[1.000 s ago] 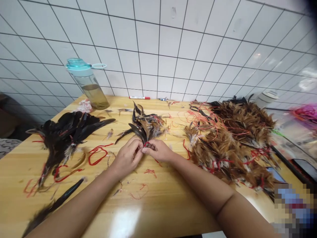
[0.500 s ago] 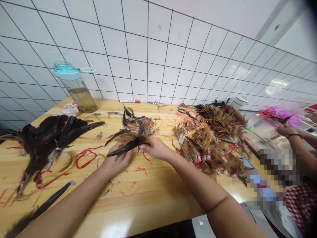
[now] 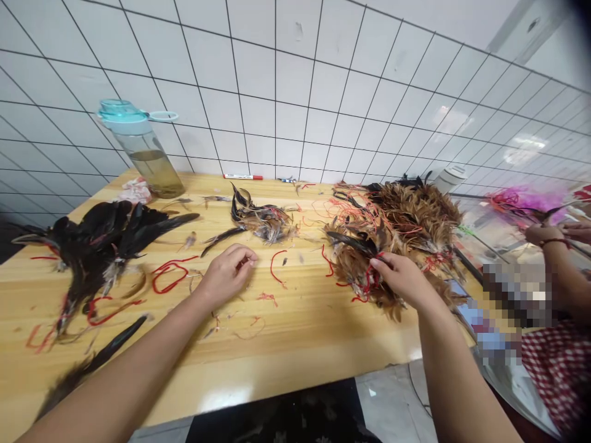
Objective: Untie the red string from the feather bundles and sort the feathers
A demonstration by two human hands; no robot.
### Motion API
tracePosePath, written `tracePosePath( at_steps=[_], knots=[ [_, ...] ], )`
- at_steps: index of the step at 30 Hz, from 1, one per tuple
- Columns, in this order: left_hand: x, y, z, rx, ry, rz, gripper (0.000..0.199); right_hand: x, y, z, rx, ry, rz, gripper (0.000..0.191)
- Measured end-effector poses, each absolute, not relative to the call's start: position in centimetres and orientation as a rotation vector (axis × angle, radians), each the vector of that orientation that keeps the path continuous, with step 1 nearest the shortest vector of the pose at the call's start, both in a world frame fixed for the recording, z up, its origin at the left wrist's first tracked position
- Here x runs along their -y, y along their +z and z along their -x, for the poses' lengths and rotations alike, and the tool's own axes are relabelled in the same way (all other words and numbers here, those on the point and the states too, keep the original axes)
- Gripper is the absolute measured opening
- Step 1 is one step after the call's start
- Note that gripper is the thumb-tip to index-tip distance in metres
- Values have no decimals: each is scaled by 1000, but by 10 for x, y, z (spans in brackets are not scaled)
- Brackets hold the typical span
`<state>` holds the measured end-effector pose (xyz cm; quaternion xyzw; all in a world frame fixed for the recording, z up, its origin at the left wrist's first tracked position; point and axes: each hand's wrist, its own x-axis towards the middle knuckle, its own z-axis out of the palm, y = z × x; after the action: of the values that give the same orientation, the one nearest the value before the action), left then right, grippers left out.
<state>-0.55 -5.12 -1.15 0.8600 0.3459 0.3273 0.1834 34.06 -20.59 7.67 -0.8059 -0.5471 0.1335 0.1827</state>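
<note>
My right hand (image 3: 401,277) pinches a feather bundle (image 3: 360,242), dark and brown and tied with red string, over the near part of the brown feather pile (image 3: 392,301). My left hand (image 3: 228,277) rests over the middle of the table, fingers curled in, with nothing visible in them. Just beyond it lies a loose heap of dark and brown feathers (image 3: 265,221). A short red string (image 3: 272,267) is on the wood between my hands.
Black feather bundles (image 3: 92,240) lie at the left, near red string loops (image 3: 170,274). A bottle (image 3: 152,160) with a turquoise lid stands by the tiled wall, and a red marker (image 3: 243,177) lies along it. At the right, another person's hands (image 3: 545,234) work near pink feathers (image 3: 549,203).
My right hand has carried the feather bundle from the middle of the table rightward to the brown pile. My left hand no longer touches the bundle and has stayed near the middle.
</note>
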Motion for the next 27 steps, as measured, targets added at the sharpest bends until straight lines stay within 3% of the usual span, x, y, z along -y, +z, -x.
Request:
tracePosePath(
  at_steps=[13, 27],
  knots=[
    [53, -11, 6, -990, 804, -2400, 17, 235, 39, -365, 1345, 274, 2666, 35],
    [52, -11, 7, -1028, 737, -2348, 17, 226, 44, -310, 1232, 205, 2960, 41]
  ],
)
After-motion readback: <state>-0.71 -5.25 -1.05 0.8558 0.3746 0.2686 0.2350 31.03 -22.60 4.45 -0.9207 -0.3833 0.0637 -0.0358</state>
